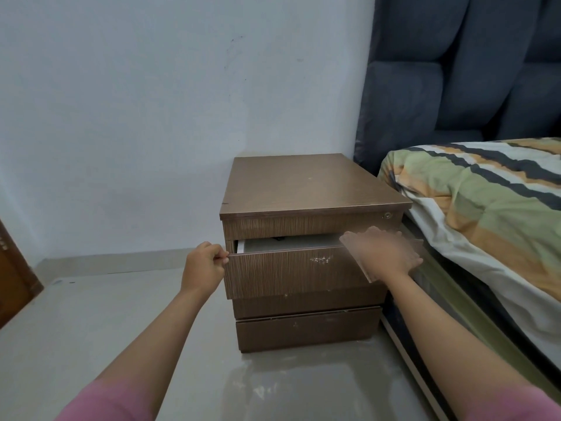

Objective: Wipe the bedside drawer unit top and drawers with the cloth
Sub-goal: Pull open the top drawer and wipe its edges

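The brown wood-grain bedside drawer unit (306, 186) stands against the wall beside the bed. Its upper drawer (282, 273) is pulled partway out, and a grey inside shows. My left hand (203, 265) pinches the drawer front's top left corner. Blurred by motion, my right hand (384, 253) lies flat with fingers spread over the drawer front's right end. No cloth is in view. Two lower drawers (306, 329) sit pushed in.
A bed with a striped green, orange and grey cover (485, 202) lies close on the right, under a dark blue padded headboard (449, 71). The pale wall (136, 117) is behind. A brown door edge (12, 287) shows at the far left. Glossy floor (106, 314) spreads in front.
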Available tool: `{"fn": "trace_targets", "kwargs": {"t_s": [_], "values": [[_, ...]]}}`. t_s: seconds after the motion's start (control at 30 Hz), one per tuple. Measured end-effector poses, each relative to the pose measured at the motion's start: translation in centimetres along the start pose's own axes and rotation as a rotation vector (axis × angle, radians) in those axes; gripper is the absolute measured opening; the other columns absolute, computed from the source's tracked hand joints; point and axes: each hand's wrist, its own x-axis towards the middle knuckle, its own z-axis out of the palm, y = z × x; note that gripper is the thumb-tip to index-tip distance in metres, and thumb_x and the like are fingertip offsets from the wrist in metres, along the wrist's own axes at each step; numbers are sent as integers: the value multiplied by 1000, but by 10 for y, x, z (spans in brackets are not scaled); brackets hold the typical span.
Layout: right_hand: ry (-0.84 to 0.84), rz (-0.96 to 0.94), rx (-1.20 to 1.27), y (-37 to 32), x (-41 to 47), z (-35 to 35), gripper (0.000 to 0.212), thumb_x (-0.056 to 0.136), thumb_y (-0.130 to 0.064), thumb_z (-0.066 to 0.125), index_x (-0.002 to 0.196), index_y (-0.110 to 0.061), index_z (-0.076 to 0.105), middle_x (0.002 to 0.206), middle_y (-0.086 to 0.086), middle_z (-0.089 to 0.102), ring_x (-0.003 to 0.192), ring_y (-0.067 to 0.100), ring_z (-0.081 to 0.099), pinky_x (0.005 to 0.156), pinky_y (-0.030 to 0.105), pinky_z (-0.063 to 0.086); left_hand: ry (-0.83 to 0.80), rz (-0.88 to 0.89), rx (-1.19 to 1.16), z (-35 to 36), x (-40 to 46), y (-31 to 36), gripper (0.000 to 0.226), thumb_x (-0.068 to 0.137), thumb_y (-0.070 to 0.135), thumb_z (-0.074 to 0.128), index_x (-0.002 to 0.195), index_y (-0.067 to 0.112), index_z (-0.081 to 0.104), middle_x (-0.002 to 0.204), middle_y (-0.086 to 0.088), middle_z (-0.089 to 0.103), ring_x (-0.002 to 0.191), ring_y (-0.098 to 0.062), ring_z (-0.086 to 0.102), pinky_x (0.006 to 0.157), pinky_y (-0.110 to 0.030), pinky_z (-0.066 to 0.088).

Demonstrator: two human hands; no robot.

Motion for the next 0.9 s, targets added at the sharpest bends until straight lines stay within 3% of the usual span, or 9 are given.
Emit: {"fn": "trace_targets", "kwargs": {"t_s": [0.13,0.33,0.57,0.63,0.7,0.77,0.9], "values": [[29,4,11,12,4,-5,33,93,-44,37,121,-48,55,153,-5,27,146,20,-3,100,76,0,4,-1,10,0,-1,2,9,78,-5,63,75,2,69,75,-6,60,69,-15,53,58,-13,35],[71,21,40,29,12,-14,32,93,-39,40,120,-45,56,152,-5,29,146,17,1,101,75,0,5,7,24,1,0,1,8,78,-4,64,77,2,70,76,-7,61,69,-18,54,61,-22,39],[108,50,78,45,18,-25,33,94,-39,41,124,-40,56,151,0,31,145,18,8,107,66,1,13,9,25,2,-2,1,8,77,-5,64,77,2,69,74,-4,57,68,-17,52,57,-16,35],[134,51,96,50,21,-28,33,93,-38,42,122,-40,58,146,1,37,140,23,23,108,62,9,13,10,24,2,-1,1,9,77,-5,64,76,2,69,74,-4,58,69,-17,52,58,-17,36],[171,14,166,58,27,-28,32,92,-36,45,119,-37,61,139,3,46,129,27,40,107,55,26,12,8,27,2,-2,1,8,77,-5,64,75,2,68,75,-6,59,69,-18,53,59,-20,36],[183,8,266,62,29,-30,31,92,-29,49,120,-28,63,134,7,54,120,30,50,99,44,39,14,3,23,2,-2,2,8,77,-5,64,76,1,68,76,-7,60,69,-18,53,60,-21,36],[340,68,315,63,25,-34,30,95,-21,48,121,-15,63,122,16,62,109,36,56,88,38,45,16,12,20,2,-1,2,8,77,-6,64,77,0,68,75,-6,58,70,-20,53,60,-23,37]]}}
